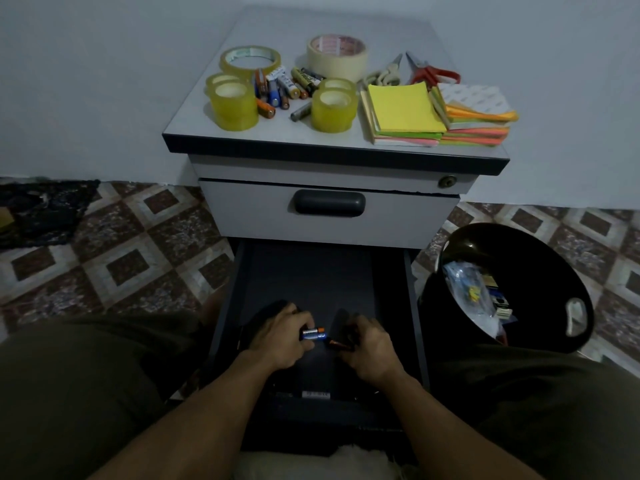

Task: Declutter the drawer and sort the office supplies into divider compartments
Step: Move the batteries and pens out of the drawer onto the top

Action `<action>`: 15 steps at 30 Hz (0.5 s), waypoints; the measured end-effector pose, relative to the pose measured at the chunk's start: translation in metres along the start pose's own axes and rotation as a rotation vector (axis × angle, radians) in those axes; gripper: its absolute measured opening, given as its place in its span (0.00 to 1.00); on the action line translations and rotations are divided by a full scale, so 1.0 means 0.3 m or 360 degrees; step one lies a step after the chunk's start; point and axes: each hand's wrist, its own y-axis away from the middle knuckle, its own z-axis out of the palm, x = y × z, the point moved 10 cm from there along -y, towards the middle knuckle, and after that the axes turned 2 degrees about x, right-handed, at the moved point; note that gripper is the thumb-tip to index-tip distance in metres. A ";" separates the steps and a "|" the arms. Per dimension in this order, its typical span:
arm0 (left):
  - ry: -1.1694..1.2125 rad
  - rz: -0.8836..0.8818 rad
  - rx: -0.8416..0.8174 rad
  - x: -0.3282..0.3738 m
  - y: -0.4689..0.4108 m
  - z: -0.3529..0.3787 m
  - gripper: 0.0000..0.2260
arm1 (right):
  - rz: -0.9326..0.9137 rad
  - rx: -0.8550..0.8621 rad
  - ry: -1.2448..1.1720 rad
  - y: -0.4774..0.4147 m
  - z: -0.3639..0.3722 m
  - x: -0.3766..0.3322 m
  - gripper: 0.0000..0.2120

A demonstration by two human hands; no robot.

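The lower drawer [304, 271] of a grey cabinet stands pulled out, dark inside. Both hands are down in its near end. My left hand [280, 336] grips a blue and orange battery [313, 333]. My right hand [370, 346] pinches a dark, copper-tipped battery [337, 344]. On the cabinet top [194, 112] lie several batteries [280, 86], yellow tape rolls [235, 105], a beige masking tape roll [337, 55], two scissors [429, 72] and sticky note pads [403, 110]. No divider compartments can be made out in the dark drawer.
A black bin [519, 244] with wrappers and scraps stands on the tiled floor right of the drawer. The upper drawer [329, 202] is shut. My knees flank the open drawer. A dark mat [41, 209] lies at the far left.
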 end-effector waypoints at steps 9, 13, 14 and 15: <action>0.0048 -0.0112 0.0074 -0.042 0.000 -0.019 0.08 | -0.0052 0.0017 -0.0067 -0.025 0.002 -0.028 0.23; 0.0053 -0.0151 0.0077 -0.050 -0.004 -0.022 0.08 | -0.0053 0.0095 -0.0046 -0.039 0.005 -0.013 0.19; 0.0056 -0.0155 0.0068 -0.050 -0.004 -0.019 0.09 | -0.0039 0.0086 -0.0051 -0.041 0.007 -0.010 0.18; 0.0056 -0.0155 0.0059 -0.051 -0.005 -0.017 0.09 | -0.0019 0.0065 -0.0056 -0.043 0.011 -0.005 0.18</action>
